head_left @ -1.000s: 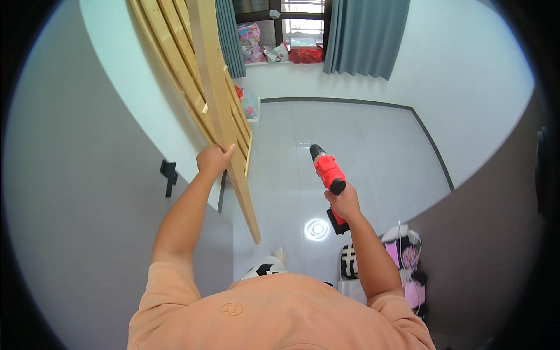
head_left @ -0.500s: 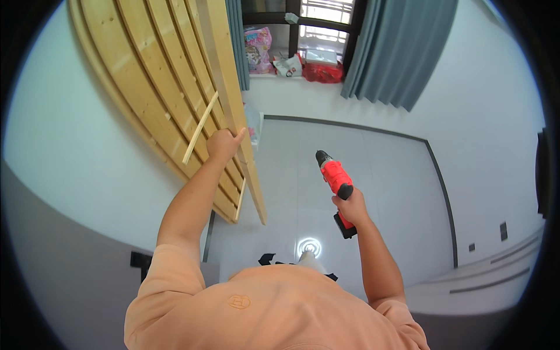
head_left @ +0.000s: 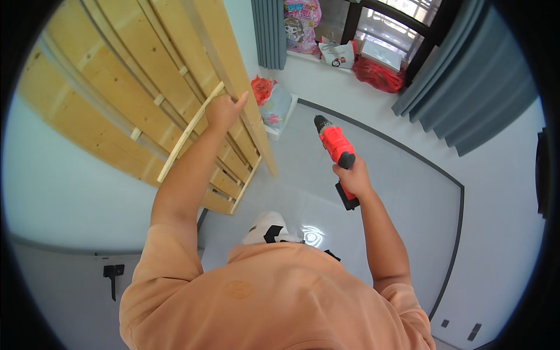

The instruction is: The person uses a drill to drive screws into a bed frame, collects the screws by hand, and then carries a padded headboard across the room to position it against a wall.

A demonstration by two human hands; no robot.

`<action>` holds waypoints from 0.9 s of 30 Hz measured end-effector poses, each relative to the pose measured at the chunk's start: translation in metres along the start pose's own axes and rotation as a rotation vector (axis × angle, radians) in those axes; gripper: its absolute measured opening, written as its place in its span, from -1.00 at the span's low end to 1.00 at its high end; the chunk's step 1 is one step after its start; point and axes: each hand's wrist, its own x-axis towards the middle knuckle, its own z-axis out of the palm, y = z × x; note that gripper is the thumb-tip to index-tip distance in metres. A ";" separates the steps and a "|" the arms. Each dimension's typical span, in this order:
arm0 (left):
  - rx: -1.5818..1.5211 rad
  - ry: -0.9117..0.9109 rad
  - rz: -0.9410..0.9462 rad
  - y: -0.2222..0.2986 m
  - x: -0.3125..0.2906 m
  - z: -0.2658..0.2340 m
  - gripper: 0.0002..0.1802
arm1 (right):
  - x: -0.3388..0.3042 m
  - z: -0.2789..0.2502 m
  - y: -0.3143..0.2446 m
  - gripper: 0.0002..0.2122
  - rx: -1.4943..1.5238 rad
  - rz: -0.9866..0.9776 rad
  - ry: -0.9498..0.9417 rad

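A tall slatted wooden panel point(head_left: 151, 76) of pale pine stands upright on the left, beside the wall. My left hand point(head_left: 223, 112) is closed around the thick beam point(head_left: 219, 44) along its right edge, thumb pointing up on the outer face. Thin wooden strips point(head_left: 192, 129) cross the slats, one close to my left wrist. In my right hand point(head_left: 354, 177) is a red cordless drill point(head_left: 336, 144) with a black chuck and black battery, held over the floor with its tip pointing away from me and clear of the wood.
Plastic bags point(head_left: 274, 105) sit on the floor by the far wall, just right of the panel. Beyond, the window sill carries a pink package point(head_left: 302, 26), a white bag point(head_left: 337, 53) and a red bag point(head_left: 379, 74). Grey-blue curtains point(head_left: 466, 76) hang on either side. A door handle point(head_left: 112, 274) shows at lower left.
The view has turned left, and the panel appears wider, showing more of its slatted face. Both hands keep their hold. More of the bags by the wall and a white shoe or leg now shows.
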 end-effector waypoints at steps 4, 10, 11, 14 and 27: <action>0.023 0.014 -0.033 0.000 0.078 0.042 -0.37 | 0.084 0.006 0.002 -0.78 0.006 0.014 -0.034; -0.001 -0.015 -0.068 -0.013 0.174 0.127 -0.37 | 0.200 0.019 0.009 -0.76 -0.045 0.060 -0.088; -0.016 -0.022 -0.046 -0.010 0.184 0.141 -0.37 | 0.217 0.017 0.019 -0.75 -0.075 0.030 -0.069; 0.056 0.020 -0.054 -0.034 0.215 0.180 -0.34 | 0.267 0.033 0.010 -0.76 -0.037 0.060 -0.132; 0.144 -0.075 -0.333 -0.071 0.307 0.275 -0.38 | 0.507 0.082 0.014 -0.77 -0.020 -0.017 -0.424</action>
